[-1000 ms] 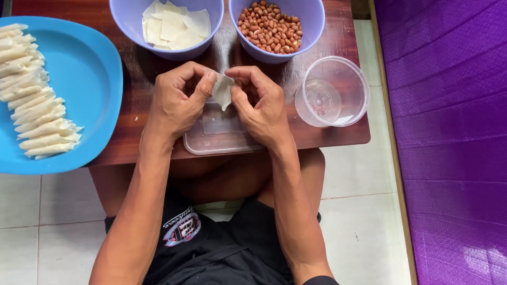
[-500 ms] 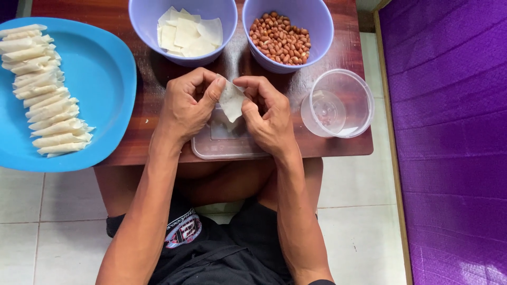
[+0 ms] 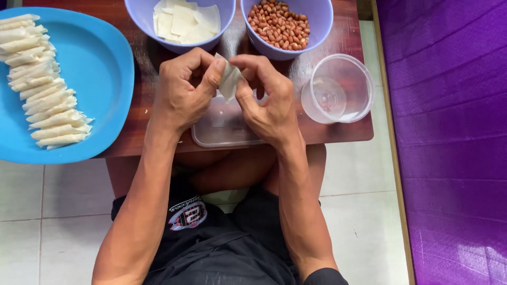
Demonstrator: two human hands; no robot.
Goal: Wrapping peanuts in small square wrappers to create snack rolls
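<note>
My left hand (image 3: 182,89) and my right hand (image 3: 266,97) pinch a small white pastry wrapper (image 3: 229,80) between their fingertips, above a shallow clear plastic lid (image 3: 222,129) on the dark wooden table (image 3: 351,126). The wrapper is folded and partly hidden by my thumbs. Behind my hands stand two lavender bowls: one (image 3: 145,21) holds square white wrappers (image 3: 185,21), the other (image 3: 322,24) holds peanuts (image 3: 279,24).
A big blue plate (image 3: 105,68) at the left carries a row of several folded white pastries (image 3: 42,79). A clear round plastic cup (image 3: 338,89) with a little liquid stands at the right. White floor tiles lie below, a purple mat (image 3: 449,142) at the right.
My hands have stayed together on the wrapper and kept working it; the fingers have shifted and the wrapper is folded tighter. The view has drifted slightly.
</note>
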